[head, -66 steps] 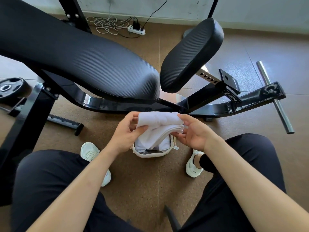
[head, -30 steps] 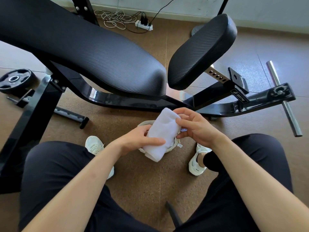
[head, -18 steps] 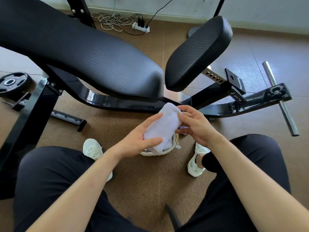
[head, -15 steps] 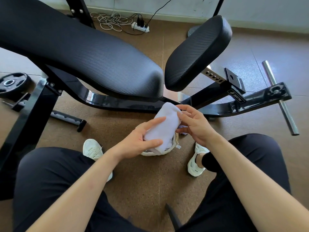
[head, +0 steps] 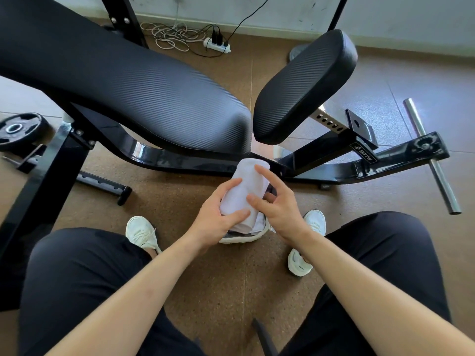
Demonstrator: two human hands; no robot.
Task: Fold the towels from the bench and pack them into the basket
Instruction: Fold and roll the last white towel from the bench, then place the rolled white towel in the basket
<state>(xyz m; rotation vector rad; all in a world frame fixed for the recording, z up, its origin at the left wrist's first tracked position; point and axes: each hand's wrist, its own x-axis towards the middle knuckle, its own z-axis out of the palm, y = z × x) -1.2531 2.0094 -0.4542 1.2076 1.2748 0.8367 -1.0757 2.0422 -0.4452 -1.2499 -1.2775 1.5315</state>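
A folded white towel [head: 244, 188] stands tilted with its lower end inside the small white woven basket [head: 243, 239] on the floor between my feet. My left hand [head: 216, 222] grips the towel's left side, thumb across the front and fingers behind. The straight fingers of my right hand [head: 280, 206] lie on the towel's right side. Other folded towels [head: 258, 224] show in the basket below it. The black bench pad [head: 154, 98] above carries no towel in view.
The bench's seat pad [head: 303, 86] and black frame [head: 334, 160] stand just behind the basket. A steel bar [head: 431, 155] sticks out at the right, and a weight plate [head: 18, 129] lies at the left. My white shoes [head: 141, 233] flank the basket. A power strip [head: 218, 44] lies by the wall.
The towel has gone from being held above the basket to standing with its lower end in it. My right hand's fingers have straightened against the towel.
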